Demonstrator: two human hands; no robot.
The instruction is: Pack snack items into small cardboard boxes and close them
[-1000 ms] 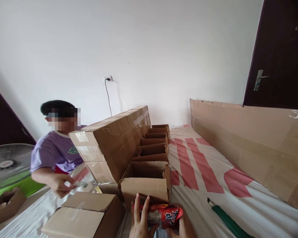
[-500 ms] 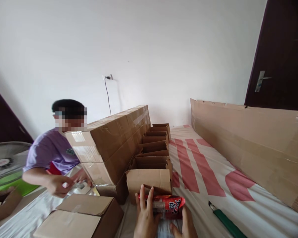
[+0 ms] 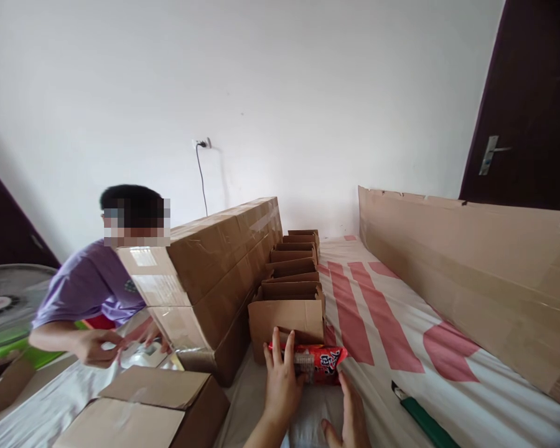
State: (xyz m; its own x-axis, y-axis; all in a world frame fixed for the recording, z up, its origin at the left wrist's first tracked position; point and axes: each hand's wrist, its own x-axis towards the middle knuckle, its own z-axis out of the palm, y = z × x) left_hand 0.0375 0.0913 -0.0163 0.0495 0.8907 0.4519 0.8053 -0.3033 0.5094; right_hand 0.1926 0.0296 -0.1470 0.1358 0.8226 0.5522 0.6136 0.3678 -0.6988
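A shiny red packet (image 3: 318, 366) with dark and white lettering lies sideways on the bed sheet. It is close against the front face of a small open cardboard box (image 3: 287, 316). My left hand (image 3: 282, 379) grips the packet's left part, fingers stretched across it toward the box and thumb along its near side. At the packet's right end is my right hand (image 3: 352, 410), its fingertips touching or nearly touching the wrapper and its thumb held apart. The box's inside is mostly hidden from this angle.
Several open boxes (image 3: 292, 267) stand in a row beside a long taped carton wall (image 3: 224, 267). A closed carton (image 3: 135, 414) sits front left, a green utility knife (image 3: 427, 420) at right. A cardboard panel (image 3: 471, 267) stands behind it. A person in purple (image 3: 84, 292) works at left.
Both hands and the red packet have moved forward, away from me. The front box has shifted forward and slightly right, closer to the row behind it.
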